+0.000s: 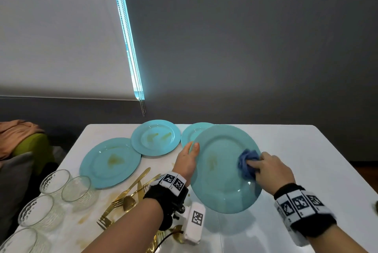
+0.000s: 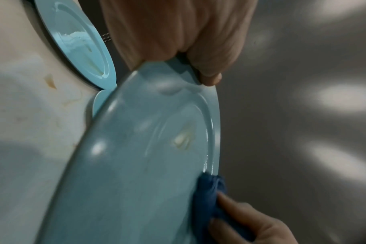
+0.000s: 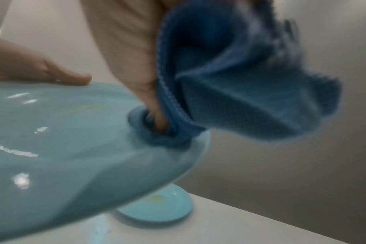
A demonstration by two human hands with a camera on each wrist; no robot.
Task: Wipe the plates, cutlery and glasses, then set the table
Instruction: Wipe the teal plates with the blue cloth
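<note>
My left hand point(image 1: 189, 155) grips the left rim of a large light-blue plate point(image 1: 223, 173), thumb on top, and holds it tilted above the white table point(image 1: 306, 150). A yellowish smear point(image 1: 212, 161) marks the plate's middle. My right hand point(image 1: 266, 169) holds a bunched blue cloth point(image 1: 247, 161) and presses it on the plate's right side near the rim. In the left wrist view the plate point(image 2: 136, 165) fills the middle, with the cloth point(image 2: 209, 189) at its edge. In the right wrist view the cloth point(image 3: 240, 82) hangs from my fingers point(image 3: 153, 99) onto the plate point(image 3: 73, 140).
Three more stained blue plates lie on the table: one at left point(image 1: 110, 162), one at the back point(image 1: 156, 137), one partly hidden behind the held plate point(image 1: 193, 133). Gold cutlery point(image 1: 126, 195) lies piled near my left wrist. Several clear glasses point(image 1: 55, 195) stand at the left front.
</note>
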